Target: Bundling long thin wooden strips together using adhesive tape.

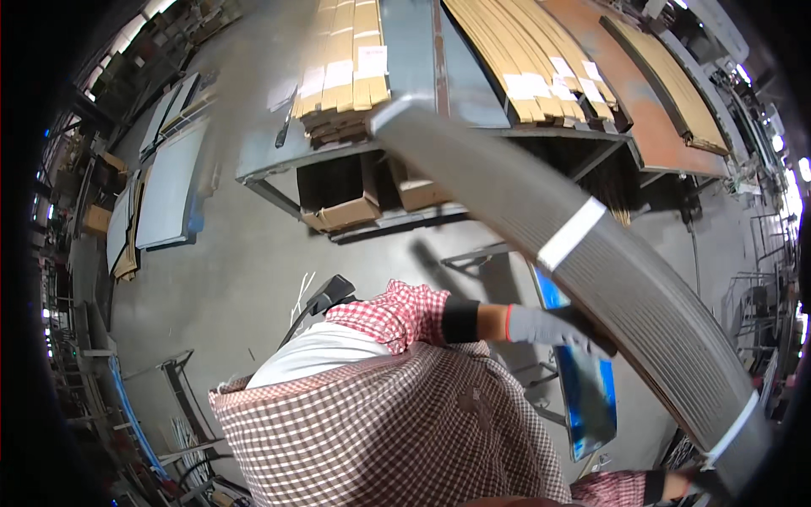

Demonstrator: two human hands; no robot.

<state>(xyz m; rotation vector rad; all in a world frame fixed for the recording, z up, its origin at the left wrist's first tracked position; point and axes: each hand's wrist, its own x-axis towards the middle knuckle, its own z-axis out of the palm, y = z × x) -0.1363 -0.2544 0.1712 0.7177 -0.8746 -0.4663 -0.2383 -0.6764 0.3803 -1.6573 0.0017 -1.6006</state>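
The white-banded bundle of long grey ribbed strips [650, 296] slanted in front of the steel worktable [410, 59]. The gloved left hand [557, 329], nearer the worktable, was clamped on its edge; the right hand [694, 485] was farther off, its grip impossible to tell.

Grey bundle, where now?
Head view, right half: the grey bundle slants from upper middle to lower right, partly overlapping the table, left hand at its lower-left edge.

Lamps [804, 169] glare along the right rim (fisheye-bent); the bundle [612, 275] blurs at its far end.
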